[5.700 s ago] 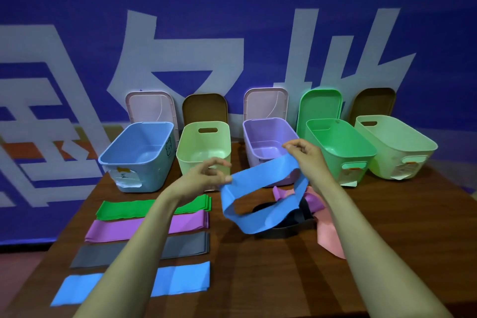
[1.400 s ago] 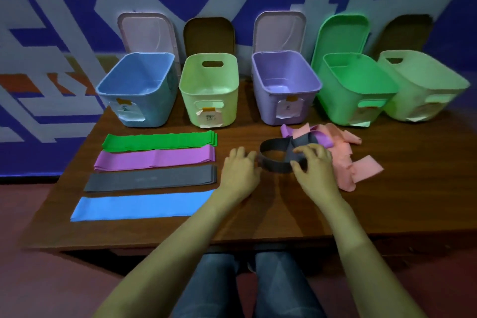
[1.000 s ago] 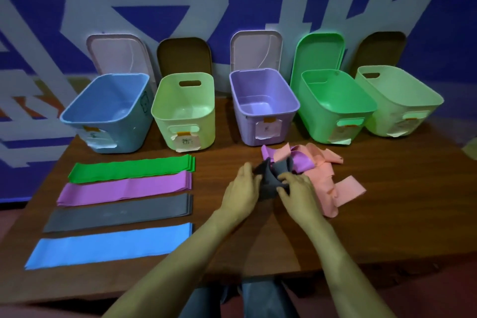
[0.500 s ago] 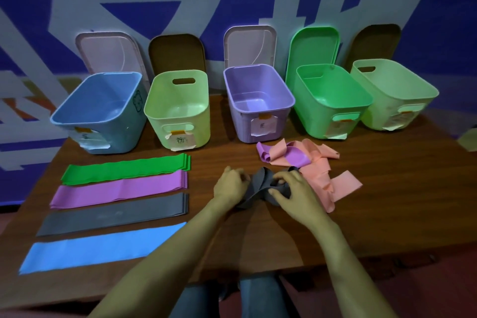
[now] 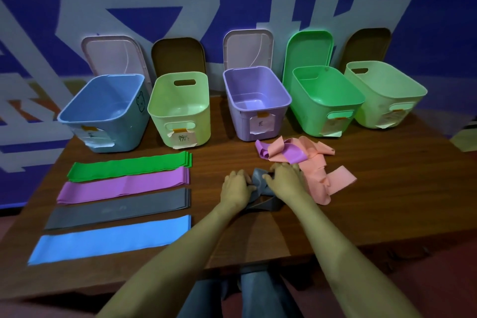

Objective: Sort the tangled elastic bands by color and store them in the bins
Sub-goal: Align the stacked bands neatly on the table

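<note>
My left hand (image 5: pixel 236 187) and my right hand (image 5: pixel 285 179) both grip a twisted grey band (image 5: pixel 260 188) at the table's middle. Right of it lies a tangle of pink bands (image 5: pixel 316 175) with a purple band (image 5: pixel 294 155) wound in. On the left, flat stacks lie in rows: green bands (image 5: pixel 129 166), purple bands (image 5: pixel 124 187), grey bands (image 5: pixel 118 210) and a blue band (image 5: pixel 111 239). Five open bins stand at the back: blue bin (image 5: pixel 77 111), light green bin (image 5: pixel 178 116), purple bin (image 5: pixel 284 100), green bin (image 5: pixel 335 103), pale green bin (image 5: pixel 402 95).
Lids lean on the wall behind the bins, among them a pink lid (image 5: pixel 113 57) and a green lid (image 5: pixel 308 49). The wooden table (image 5: pixel 387 201) has a bare stretch on the right. My knees show below its front edge.
The blue band I held up now lies flat in the nearest row. Both hands then took the grey band out of the tangle and drew it toward me, off the pink pile.
</note>
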A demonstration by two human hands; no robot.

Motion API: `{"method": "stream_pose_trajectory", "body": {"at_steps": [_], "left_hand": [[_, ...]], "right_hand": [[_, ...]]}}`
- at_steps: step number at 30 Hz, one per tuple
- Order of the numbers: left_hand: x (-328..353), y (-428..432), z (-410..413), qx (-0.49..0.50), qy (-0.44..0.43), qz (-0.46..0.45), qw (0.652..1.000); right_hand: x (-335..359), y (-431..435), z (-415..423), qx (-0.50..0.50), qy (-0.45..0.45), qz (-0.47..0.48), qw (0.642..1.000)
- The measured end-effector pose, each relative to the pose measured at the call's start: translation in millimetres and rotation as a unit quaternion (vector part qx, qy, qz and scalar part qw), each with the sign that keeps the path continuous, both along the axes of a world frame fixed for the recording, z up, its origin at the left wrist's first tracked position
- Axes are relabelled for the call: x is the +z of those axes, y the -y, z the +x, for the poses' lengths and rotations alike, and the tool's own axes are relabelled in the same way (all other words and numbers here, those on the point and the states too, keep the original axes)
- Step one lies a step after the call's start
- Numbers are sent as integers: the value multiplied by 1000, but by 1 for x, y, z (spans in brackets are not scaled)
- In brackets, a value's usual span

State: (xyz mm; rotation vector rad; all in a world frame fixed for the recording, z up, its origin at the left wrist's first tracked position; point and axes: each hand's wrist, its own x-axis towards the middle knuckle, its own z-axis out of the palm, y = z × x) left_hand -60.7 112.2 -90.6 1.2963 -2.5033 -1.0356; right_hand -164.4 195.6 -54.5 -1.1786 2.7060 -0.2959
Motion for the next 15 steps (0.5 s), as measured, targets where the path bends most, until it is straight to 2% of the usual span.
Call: {"method": "stream_pose_trajectory", "body": {"at_steps": [3,8,10,13,15], "left_hand": [[3,-1,8,35,-79,42,995],[32,10,14,61,-198,86,975],[51,19,12,34,-217,75,973],[88,30,10,-42,-274,117,954],[115,38,9,-71,-303,78,947]], "right_hand": [[4,8,2,17,-41,1,999],[39,18,0,92,-56,-133,985],[64,23,1,117,-60,-177,975],[111,28,3,144,-52,-252,956],[140,29,4,173,-64,-289,939]]}}
